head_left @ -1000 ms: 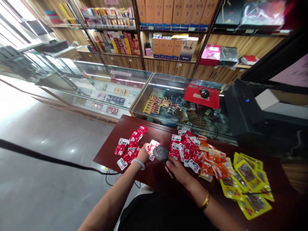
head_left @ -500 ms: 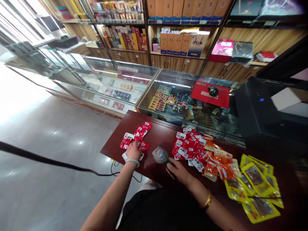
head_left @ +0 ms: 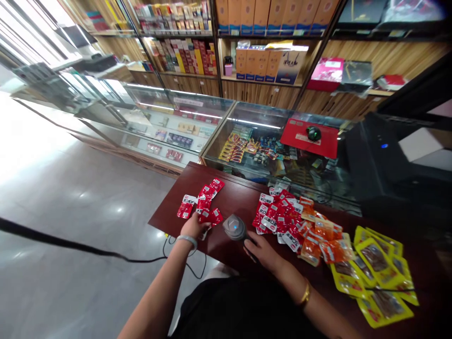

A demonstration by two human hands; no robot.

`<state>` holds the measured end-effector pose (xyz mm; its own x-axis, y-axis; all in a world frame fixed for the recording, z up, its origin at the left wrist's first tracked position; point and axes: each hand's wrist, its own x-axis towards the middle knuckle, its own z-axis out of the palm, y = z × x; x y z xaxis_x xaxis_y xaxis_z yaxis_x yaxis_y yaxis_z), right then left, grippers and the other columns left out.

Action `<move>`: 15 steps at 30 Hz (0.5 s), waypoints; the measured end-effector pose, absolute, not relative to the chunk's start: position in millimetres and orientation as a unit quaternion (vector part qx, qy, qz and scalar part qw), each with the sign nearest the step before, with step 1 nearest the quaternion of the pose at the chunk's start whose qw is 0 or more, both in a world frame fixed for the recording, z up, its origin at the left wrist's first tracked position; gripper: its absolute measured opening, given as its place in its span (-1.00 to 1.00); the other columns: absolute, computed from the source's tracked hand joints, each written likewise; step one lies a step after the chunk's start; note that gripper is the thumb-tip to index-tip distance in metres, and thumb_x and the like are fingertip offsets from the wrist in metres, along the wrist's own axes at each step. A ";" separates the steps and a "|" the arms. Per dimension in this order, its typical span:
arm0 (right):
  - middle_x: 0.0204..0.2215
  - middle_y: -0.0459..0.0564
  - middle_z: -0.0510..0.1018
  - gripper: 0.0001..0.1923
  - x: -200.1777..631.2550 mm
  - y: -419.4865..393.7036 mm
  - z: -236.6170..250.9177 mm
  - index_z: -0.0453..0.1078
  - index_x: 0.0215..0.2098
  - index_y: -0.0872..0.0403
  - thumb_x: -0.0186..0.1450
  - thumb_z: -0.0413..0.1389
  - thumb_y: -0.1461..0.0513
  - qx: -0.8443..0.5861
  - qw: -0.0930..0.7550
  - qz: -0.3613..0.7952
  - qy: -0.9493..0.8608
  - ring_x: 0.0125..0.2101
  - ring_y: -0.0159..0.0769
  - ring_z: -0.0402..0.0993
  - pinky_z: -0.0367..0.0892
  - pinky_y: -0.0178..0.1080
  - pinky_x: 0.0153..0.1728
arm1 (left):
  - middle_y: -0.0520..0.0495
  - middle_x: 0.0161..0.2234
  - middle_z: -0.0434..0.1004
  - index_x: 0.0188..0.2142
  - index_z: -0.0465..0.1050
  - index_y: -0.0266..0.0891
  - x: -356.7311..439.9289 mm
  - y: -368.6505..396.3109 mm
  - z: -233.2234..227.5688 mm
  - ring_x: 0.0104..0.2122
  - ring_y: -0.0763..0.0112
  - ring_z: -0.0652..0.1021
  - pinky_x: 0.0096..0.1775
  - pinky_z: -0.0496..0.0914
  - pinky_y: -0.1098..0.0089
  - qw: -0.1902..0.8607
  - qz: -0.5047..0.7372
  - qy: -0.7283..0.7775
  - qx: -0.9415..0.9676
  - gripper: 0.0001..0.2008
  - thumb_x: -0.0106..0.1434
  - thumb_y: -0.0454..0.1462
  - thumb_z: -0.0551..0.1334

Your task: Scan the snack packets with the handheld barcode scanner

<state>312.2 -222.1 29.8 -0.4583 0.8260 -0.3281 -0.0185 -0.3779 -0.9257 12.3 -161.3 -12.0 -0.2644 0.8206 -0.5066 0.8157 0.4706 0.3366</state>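
My right hand [head_left: 263, 252] is wrapped round the handle of a grey barcode scanner [head_left: 235, 227], whose head points left over the dark red table. A small blue light glows on it. At the table's left part, my left hand [head_left: 194, 227] pinches the near edge of a red snack packet [head_left: 213, 217], its fingertips partly hidden. Other red-and-white packets lie just beyond that hand: one red packet [head_left: 187, 206] to the left and several overlapping ones [head_left: 208, 193] farther back. Right of the scanner spreads a pile of similar red packets [head_left: 282, 214].
Orange packets [head_left: 323, 235] and yellow-edged packets [head_left: 379, 268] lie toward the table's right. A glass display case [head_left: 254, 122] borders the far edge, carrying a red mat [head_left: 326, 141] and black mouse [head_left: 313, 133]. A black machine [head_left: 374, 160] stands right. A cable [head_left: 203, 268] hangs at the near edge.
My left hand has shifted slightly left and toward me, and the red packet at its fingers has turned and moved a little right. My right hand and the scanner stay put.
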 end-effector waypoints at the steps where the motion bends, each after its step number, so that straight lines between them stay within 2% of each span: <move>1: -0.61 -0.19 0.31 -0.43 312.7 -222.3 31.7 0.42 -0.07 0.12 0.27 0.11 -0.18 -0.424 0.301 0.709 -0.476 -0.63 -0.45 0.17 0.08 -0.39 -0.64 | -0.15 -0.26 0.59 -0.04 0.32 -0.19 19.9 -160.2 -13.7 -0.25 0.19 0.58 -0.24 0.34 0.35 0.335 0.030 0.780 0.528 -0.49 0.11 0.00 0.34; 5: -0.60 -0.19 0.32 -0.42 315.6 -221.6 39.2 0.41 -0.09 0.12 0.26 0.11 -0.20 -0.414 0.314 0.706 -0.481 -0.64 -0.47 0.15 0.08 -0.39 -0.64 | -0.07 -0.29 0.55 -0.11 0.32 -0.22 57.9 -152.6 -19.4 -0.27 0.29 0.55 -0.23 0.35 0.38 0.376 0.111 0.717 0.576 -0.61 0.10 -0.20 0.35; 8: -0.63 -0.22 0.30 -0.46 320.1 -221.5 40.6 0.38 -0.15 0.11 0.29 0.09 -0.18 -0.416 0.322 0.712 -0.465 -0.68 -0.50 0.12 0.05 -0.40 -0.67 | -0.02 -0.34 0.50 -0.24 0.32 -0.22 79.0 -146.5 -20.6 -0.33 0.34 0.52 -0.25 0.34 0.39 0.378 0.139 0.693 0.598 -0.73 0.08 -0.30 0.33; 12: -0.65 -0.25 0.28 -0.51 327.8 -223.5 38.6 0.32 -0.24 0.09 0.31 0.06 -0.18 -0.410 0.333 0.726 -0.440 -0.72 -0.52 0.09 0.03 -0.41 -0.70 | -0.02 -0.36 0.47 -0.35 0.31 -0.22 83.5 -141.2 -18.8 -0.35 0.36 0.49 -0.28 0.32 0.40 0.372 0.137 0.687 0.609 -0.76 0.03 -0.30 0.35; 15: -0.66 -0.26 0.25 -0.49 332.0 -224.6 38.3 0.31 -0.21 0.08 0.30 0.07 -0.19 -0.408 0.337 0.729 -0.434 -0.72 -0.52 0.08 0.01 -0.42 -0.71 | 0.02 -0.41 0.46 -0.30 0.33 -0.23 79.4 -139.3 -21.6 -0.39 0.38 0.48 -0.30 0.31 0.40 0.388 0.125 0.696 0.591 -0.73 0.03 -0.25 0.36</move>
<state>332.0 -224.6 38.3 -0.4397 0.8461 -0.3014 -0.1373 -0.3949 -0.9084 79.4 -139.3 -21.6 -0.0003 0.9198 -0.3923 0.7252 0.2703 0.6332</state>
